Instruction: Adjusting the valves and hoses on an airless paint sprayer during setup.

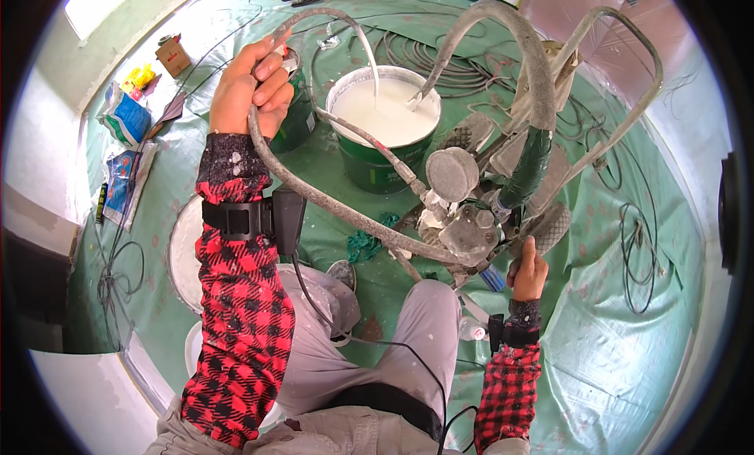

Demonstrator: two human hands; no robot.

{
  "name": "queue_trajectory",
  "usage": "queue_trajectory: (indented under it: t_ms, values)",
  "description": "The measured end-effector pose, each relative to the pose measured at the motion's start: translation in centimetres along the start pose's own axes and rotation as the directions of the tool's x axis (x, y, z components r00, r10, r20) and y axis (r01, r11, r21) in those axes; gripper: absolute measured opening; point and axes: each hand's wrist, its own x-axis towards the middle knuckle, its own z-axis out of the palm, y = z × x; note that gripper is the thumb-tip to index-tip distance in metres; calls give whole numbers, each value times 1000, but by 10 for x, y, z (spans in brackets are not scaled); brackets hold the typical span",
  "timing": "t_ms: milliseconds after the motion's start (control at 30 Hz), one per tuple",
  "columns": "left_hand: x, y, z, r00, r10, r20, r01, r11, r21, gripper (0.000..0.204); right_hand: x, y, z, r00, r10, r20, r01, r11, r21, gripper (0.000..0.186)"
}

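My left hand (pixel 255 86) is raised and closed around a thin grey hose (pixel 345 217) that runs up from a paint-spattered pump machine (pixel 471 227). Past my fingers the hose curves over, and a white arc, seemingly a liquid stream, drops from its end into a green bucket (pixel 375 166) of white liquid (pixel 381 113). A thick grey suction hose (pixel 542 78) also dips into this bucket and bends back to the pump. Low on the pump's right side, near a blue knob (pixel 492 278), is my right hand (pixel 528 274), fingers curled; what they grip is hidden.
Another green bucket (pixel 294 113) stands behind my left wrist. Coiled hoses (pixel 440 66) and cables (pixel 640 255) lie on the green floor sheet (pixel 597 329). Bags (pixel 126 117) and a cardboard box (pixel 173 56) sit at far left. A metal handle frame (pixel 628 125) rises at right.
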Motion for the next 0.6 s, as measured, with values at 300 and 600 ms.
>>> queue_trajectory:
  t_ms: [300, 600]
  values:
    - [-1, 1, 5, 1000, 15, 2, -15, 1000, -7, 26, -1, 13, 3, 962, -268, -57, 272, 959, 79, 33]
    - [-1, -1, 11, 1000, 11, -6, -11, 1000, -2, 16, -4, 22, 2, 944, -324, -64, 324, 946, -7, 28]
